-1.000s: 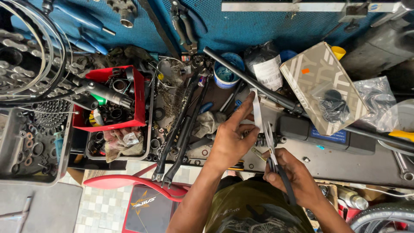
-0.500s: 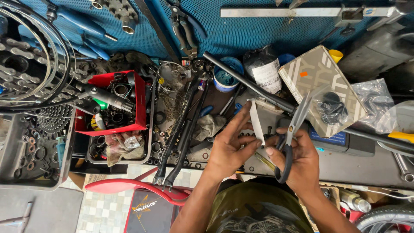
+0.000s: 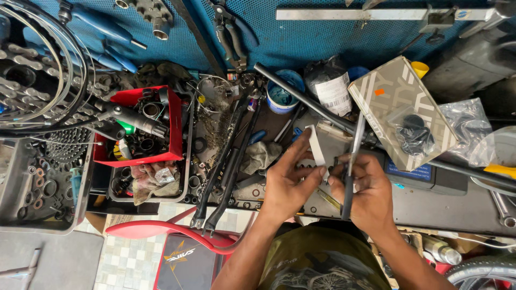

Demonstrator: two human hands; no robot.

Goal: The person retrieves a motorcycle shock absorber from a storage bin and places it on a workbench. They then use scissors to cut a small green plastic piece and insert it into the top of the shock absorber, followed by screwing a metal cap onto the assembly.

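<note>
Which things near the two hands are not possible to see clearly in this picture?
- Head view: the lower handles of the scissors are hidden inside the right hand.
- Head view: the small white piece is partly covered by the left hand fingers, so its full shape is unclear.
- Head view: the small parts in the grey tray are too tiny to identify.

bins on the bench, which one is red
The red bin left of the hands, packed with metal parts. The tray at the far left and the one below it are grey or black.

Left hand pinches a white strip while right hand works scissors over a cluttered workbench.
</note>
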